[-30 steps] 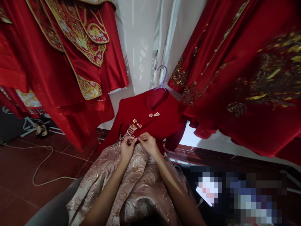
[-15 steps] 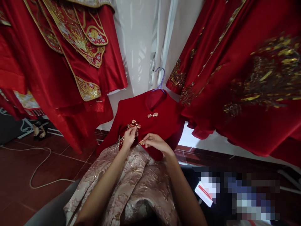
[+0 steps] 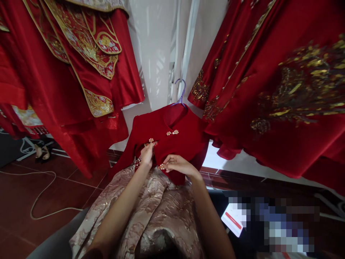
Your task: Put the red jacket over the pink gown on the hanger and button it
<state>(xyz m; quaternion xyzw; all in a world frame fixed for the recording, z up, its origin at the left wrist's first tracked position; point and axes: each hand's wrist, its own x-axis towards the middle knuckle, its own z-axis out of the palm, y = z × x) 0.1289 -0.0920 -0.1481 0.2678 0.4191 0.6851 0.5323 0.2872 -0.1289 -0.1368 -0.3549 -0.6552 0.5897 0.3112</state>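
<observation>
A red velvety jacket [image 3: 185, 144] hangs on a purple hanger [image 3: 182, 94] in front of me. A pair of pearly flower clasps [image 3: 172, 132] sits near its neckline. My left hand [image 3: 147, 154] pinches the jacket's front at a jewelled flower trim [image 3: 151, 140]; the fingers partly cover what they grip. Bead tassels [image 3: 137, 162] dangle beside that wrist. Lower and to the right, my right hand [image 3: 178, 164] pinches a gold flower clasp [image 3: 161, 167] at the jacket's lower front. Pinkish brocade fabric [image 3: 151, 201] lies beneath both forearms.
Red gowns with gold embroidery hang at left [image 3: 94, 64] and right [image 3: 285, 93]. A white rack post [image 3: 185, 46] stands between them. On the tiled floor are a pale cable [image 3: 40, 196] and dark shoes [image 3: 42, 153]. A lit phone [image 3: 233, 219] lies at lower right.
The view has shifted slightly. The left fingers now cover more of the jewelled trim. The right hand keeps its pinch on the flower clasp.
</observation>
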